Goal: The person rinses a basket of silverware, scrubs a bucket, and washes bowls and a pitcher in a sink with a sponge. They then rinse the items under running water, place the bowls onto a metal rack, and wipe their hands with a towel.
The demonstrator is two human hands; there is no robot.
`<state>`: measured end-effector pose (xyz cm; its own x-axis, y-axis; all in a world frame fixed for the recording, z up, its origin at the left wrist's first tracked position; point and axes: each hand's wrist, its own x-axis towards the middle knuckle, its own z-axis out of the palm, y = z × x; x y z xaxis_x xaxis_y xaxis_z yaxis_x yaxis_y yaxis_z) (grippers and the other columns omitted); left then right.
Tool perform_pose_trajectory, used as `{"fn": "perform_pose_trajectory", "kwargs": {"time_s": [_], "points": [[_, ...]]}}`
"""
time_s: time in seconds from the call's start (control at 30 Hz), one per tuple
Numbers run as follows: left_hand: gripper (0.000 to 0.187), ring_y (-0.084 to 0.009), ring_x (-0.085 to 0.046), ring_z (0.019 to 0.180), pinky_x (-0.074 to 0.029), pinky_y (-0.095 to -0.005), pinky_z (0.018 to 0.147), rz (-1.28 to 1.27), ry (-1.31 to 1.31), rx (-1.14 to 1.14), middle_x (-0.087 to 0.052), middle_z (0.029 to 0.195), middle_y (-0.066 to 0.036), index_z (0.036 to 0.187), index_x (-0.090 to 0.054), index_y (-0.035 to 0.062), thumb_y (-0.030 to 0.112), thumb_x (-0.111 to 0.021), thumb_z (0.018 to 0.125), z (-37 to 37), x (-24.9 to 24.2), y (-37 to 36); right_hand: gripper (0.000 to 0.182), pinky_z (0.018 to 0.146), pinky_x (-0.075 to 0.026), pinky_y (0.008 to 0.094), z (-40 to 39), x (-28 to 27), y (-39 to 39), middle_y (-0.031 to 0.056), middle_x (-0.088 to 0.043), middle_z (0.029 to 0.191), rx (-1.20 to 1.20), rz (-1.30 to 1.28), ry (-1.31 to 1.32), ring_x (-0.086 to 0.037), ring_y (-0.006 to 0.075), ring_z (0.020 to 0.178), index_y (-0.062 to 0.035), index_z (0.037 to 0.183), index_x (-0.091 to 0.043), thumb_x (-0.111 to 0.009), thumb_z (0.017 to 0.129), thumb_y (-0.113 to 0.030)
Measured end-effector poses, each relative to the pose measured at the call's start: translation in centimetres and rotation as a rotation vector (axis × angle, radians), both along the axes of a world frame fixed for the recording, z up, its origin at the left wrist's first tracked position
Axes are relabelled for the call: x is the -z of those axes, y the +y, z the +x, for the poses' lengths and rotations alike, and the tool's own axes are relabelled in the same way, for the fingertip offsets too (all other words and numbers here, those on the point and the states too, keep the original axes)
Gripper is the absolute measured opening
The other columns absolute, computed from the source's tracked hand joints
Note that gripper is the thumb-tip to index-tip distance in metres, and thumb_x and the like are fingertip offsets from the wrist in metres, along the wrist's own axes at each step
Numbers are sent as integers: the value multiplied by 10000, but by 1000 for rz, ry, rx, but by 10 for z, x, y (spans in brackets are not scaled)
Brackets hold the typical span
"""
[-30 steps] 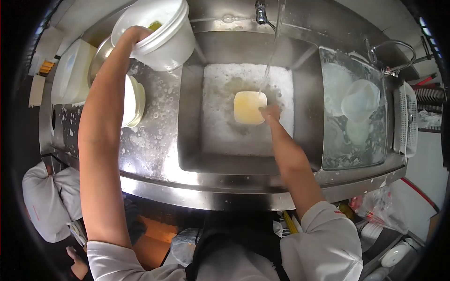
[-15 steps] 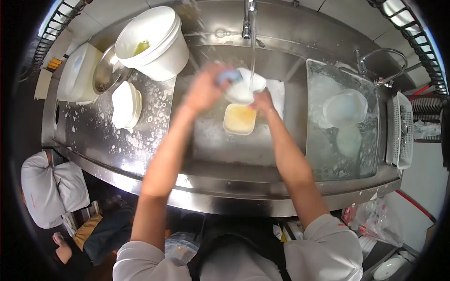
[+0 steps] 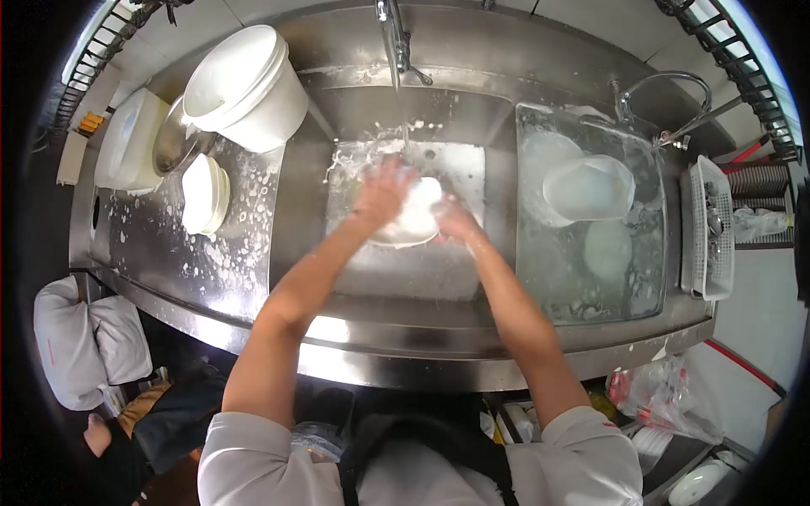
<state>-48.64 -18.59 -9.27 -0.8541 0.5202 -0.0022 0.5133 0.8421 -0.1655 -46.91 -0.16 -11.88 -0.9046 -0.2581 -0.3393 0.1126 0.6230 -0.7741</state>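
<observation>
Head view, looking straight down: nearest the person is the front rim of the stainless steel sink unit (image 3: 439, 358), and both bare forearms reach over it into the middle basin. The left hand (image 3: 381, 192) and the right hand (image 3: 456, 221) meet on a round white bowl (image 3: 413, 221), which is held above the basin floor, near the basin's back wall. The bowl sits between the two hands, so neither is nearer: the left hand lies over its upper left side, fingers curled as if pressing on it, though whether it holds a cloth or sponge there is too blurred to tell; the right hand grips the bowl's right rim. Being round, the bowl shows no long axis, and its tilt cannot be made out.

A thin stream of water (image 3: 402, 118) falls from the steel tap (image 3: 392, 29) at the back edge and lands just beyond the left hand's fingers, at the bowl's far side. Suds cling to the basin's back wall.

On the wet left drainboard stand a stack of small white dishes (image 3: 202, 194) and, in the far left corner, a large white plastic bucket (image 3: 245, 84). The right basin is full of water with pale plastic containers (image 3: 586, 187) in it.
</observation>
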Motion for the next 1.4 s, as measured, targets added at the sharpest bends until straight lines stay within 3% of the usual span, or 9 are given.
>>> {"fn": "perform_pose_trajectory", "kwargs": {"time_s": [0.17,0.27,0.4,0.57,0.67,0.8,1.07,1.27,1.4], "points": [[509,-255,-588,977,-506,-425,740,1699,-651,-1203,-596,1081,-159,1254,-437,-32,223,-587,840,-5,111,3,311,644,-552,397,3,-8,-36,239,-583,1012,730,3,287,-631,307,640,-16,1142,-486,-525,845,-100],[448,-207,-592,886,-498,-383,721,1642,-1003,-1007,-604,1048,-136,1156,-499,-89,205,-601,835,14,124,-22,365,512,-555,345,29,-40,-49,226,-583,1009,760,-594,-172,-644,260,619,-12,1219,-394,-475,877,-110],[380,-197,-587,893,-498,-399,691,1365,-716,-1113,-589,1049,-155,1101,-535,-87,157,-579,813,-2,119,-47,370,750,-502,400,5,-4,-46,181,-587,968,388,61,431,-620,303,863,2,1139,-474,-514,772,-25],[394,-265,-598,962,-487,-405,838,2267,-763,-1076,-597,1089,-150,1110,-553,-22,298,-483,890,31,53,-31,240,605,-465,362,25,35,-85,127,-588,866,533,-248,183,-586,256,763,-16,1002,-563,-527,818,-166],[479,-277,-575,1045,-456,-431,914,2671,-884,-838,-584,1151,-147,1192,-526,23,404,-412,926,47,-25,-118,262,558,-475,337,46,-8,-117,81,-605,865,271,-699,-652,-601,193,767,-28,1045,-576,-502,828,-155],[504,-262,-570,1024,-491,-414,849,2868,-402,-736,-574,1165,-93,1262,-469,68,443,-412,929,96,-86,-146,230,670,-474,408,46,-88,-246,186,-622,849,387,-724,-114,-604,308,794,30,982,-579,-505,821,-117],[414,-217,-643,747,-546,-332,640,2148,43,-857,-646,851,-124,1072,-545,-6,364,-455,907,95,-249,-282,337,767,-495,469,-21,-170,-408,283,-615,961,46,-117,222,-624,407,892,74,1060,-477,-550,776,-94],[603,-336,-528,1132,-401,-374,974,408,395,-332,-498,1287,-217,1371,-389,103,367,-570,860,-100,-264,-281,368,549,-523,355,-15,-143,-372,155,-607,730,97,-607,-148,-612,229,545,30,963,-511,-605,854,-309],[473,-226,-587,1023,-455,-365,863,42,-617,-174,-611,1147,-133,1159,-577,54,395,-600,833,-190,-199,-302,252,662,-495,381,-22,49,-215,116,-647,833,438,-255,484,-626,268,716,-46,1020,-589,-633,817,-188]]}}
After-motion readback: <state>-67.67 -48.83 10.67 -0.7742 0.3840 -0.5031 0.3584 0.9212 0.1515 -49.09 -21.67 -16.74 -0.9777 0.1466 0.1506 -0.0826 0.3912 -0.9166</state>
